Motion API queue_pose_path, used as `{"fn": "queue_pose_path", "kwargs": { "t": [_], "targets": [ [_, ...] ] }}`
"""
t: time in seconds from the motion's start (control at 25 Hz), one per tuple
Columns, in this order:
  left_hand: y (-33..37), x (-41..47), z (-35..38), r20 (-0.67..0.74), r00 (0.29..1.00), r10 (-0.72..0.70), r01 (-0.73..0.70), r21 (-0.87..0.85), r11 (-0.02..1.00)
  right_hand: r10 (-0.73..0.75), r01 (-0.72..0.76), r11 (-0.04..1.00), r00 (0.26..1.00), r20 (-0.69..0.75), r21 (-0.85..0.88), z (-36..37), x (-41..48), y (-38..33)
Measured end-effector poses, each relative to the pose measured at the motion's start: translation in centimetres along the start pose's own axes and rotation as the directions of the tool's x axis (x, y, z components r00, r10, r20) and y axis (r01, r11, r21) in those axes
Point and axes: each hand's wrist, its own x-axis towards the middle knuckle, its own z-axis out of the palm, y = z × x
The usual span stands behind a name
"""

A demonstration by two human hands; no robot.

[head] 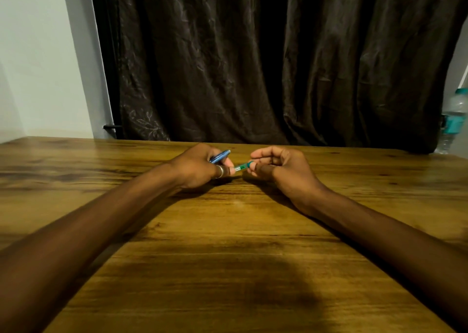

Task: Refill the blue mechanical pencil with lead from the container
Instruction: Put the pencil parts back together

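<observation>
The blue mechanical pencil sticks up and to the right out of my left hand, which is closed around it and wears a ring on the thumb. Between the two hands lies a small green lead container. The fingertips of my left hand pinch its left end, and the fingers of my right hand pinch its green right end. Both hands hover just above the wooden table near its far edge. The pencil's lower part is hidden inside my left fist.
A dark curtain hangs right behind the table's far edge. A plastic water bottle with a teal label stands at the far right. A pale wall fills the left.
</observation>
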Motion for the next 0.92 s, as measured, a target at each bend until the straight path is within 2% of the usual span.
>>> {"fn": "queue_pose_path", "kwargs": {
  "t": [0.24,0.56,0.92],
  "targets": [
    [-0.22,0.28,0.09,0.001,1.000,0.022,-0.022,0.009,1.000,0.003,-0.003,0.999,1.000,0.003,0.040,0.07,-0.04,-0.10],
    [-0.27,0.34,0.08,0.008,0.999,0.036,-0.037,0.056,0.998,0.012,-0.011,0.997,1.000,0.010,-0.070,-0.03,-0.07,-0.11],
    [-0.20,0.48,-0.13,0.017,0.998,0.058,-0.060,0.094,0.994,0.035,-0.032,0.996,0.999,0.023,-0.086,-0.22,-0.09,-0.15]
  ]
}}
